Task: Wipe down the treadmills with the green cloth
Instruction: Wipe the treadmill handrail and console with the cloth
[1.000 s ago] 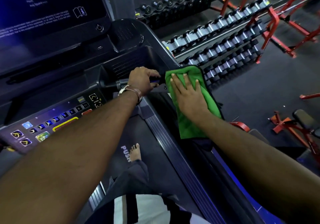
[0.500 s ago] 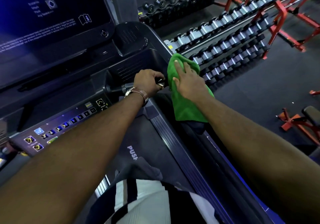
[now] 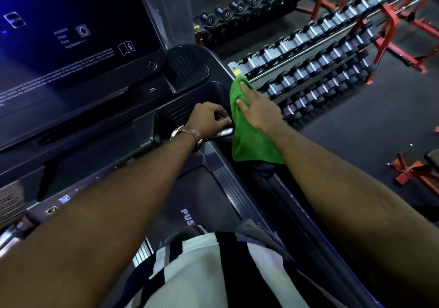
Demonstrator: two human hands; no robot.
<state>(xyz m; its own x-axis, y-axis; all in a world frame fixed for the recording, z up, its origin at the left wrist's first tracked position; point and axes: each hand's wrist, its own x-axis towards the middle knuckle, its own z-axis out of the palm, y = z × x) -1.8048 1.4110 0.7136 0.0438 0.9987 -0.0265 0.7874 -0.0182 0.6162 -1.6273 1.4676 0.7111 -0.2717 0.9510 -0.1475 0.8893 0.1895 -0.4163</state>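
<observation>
With the left hand (image 3: 209,120) clamped on the handlebar (image 3: 224,132) and the right hand (image 3: 257,110) flat, the green cloth (image 3: 249,141) could slip off the treadmill (image 3: 202,89) rail.

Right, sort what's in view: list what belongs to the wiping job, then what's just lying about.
In the job: green cloth, right hand pressing it on the treadmill side rail, left hand gripping the handlebar.

Lying about: dumbbell racks, red frames, red bench.
</observation>
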